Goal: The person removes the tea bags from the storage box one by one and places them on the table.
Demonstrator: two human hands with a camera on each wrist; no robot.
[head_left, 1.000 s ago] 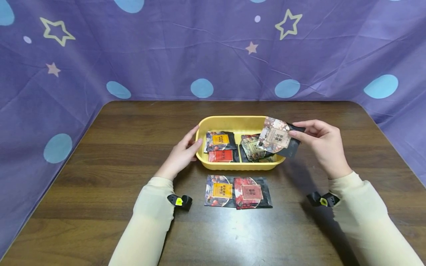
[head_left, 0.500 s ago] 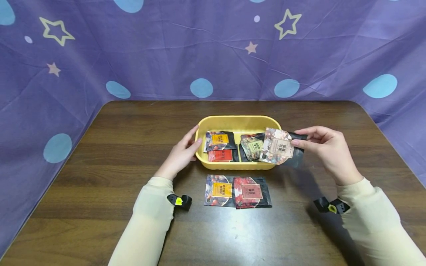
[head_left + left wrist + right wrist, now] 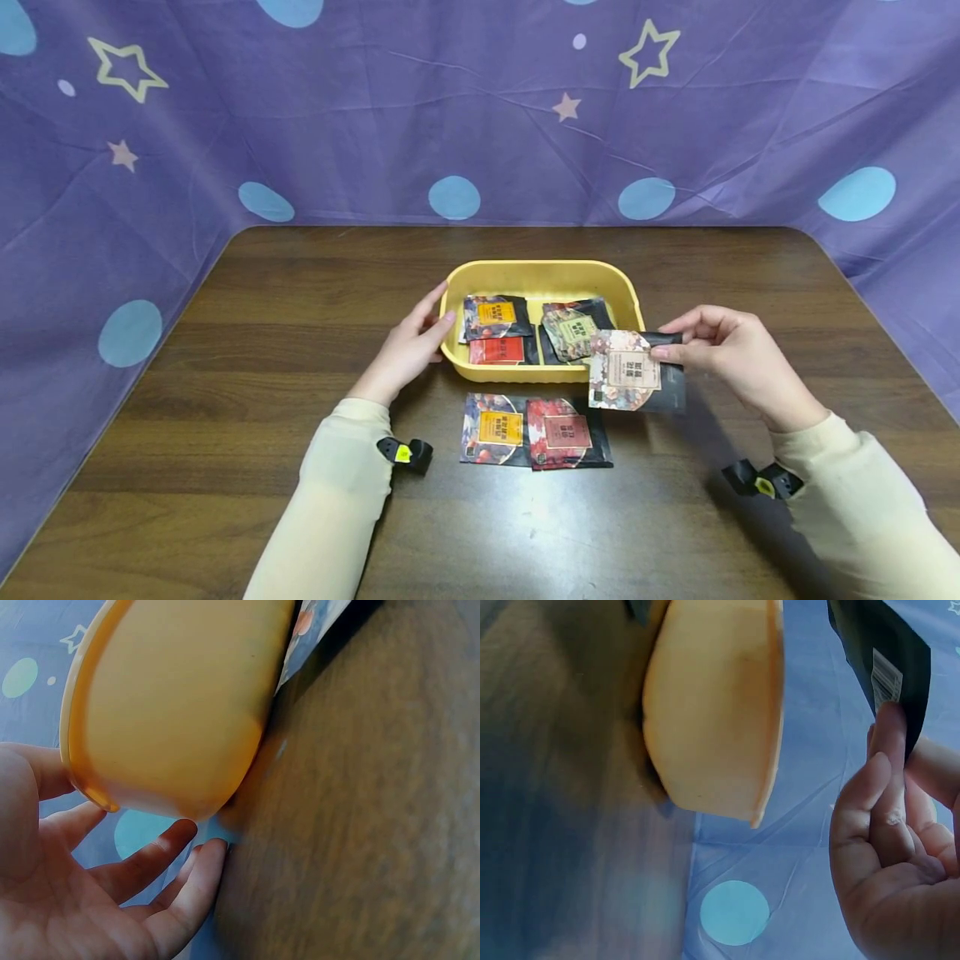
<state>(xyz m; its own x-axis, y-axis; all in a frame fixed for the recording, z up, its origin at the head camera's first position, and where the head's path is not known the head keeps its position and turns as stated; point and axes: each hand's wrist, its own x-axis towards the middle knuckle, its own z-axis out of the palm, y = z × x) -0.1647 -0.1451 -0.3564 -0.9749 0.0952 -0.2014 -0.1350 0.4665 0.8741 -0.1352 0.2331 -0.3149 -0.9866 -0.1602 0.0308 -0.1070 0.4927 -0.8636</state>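
A yellow plastic basket (image 3: 517,375) stands mid-table, holding several flat printed sachets. At its left end my left hand (image 3: 405,350) grips the rim with thumb and index finger; the other fingers spread apart in the left wrist view. My right hand (image 3: 727,358) pinches the black edge of a pale floral sachet (image 3: 630,371), held up over the basket's front right corner. The barcode on that sachet's dark back (image 3: 889,671) shows in the right wrist view. On the table in front, a sachet with an orange label (image 3: 498,428) lies partly under a red-labelled sachet (image 3: 567,432).
Inside the basket, an orange-labelled sachet (image 3: 495,315) and a red sachet (image 3: 498,351) lie at left, a green-labelled sachet (image 3: 573,329) at right. A purple curtain (image 3: 480,108) hangs behind the brown wooden table (image 3: 300,317).
My right hand has brought the floral sachet down and toward me, from above the basket's right end to its front right corner. The left hand and the basket have stayed put.
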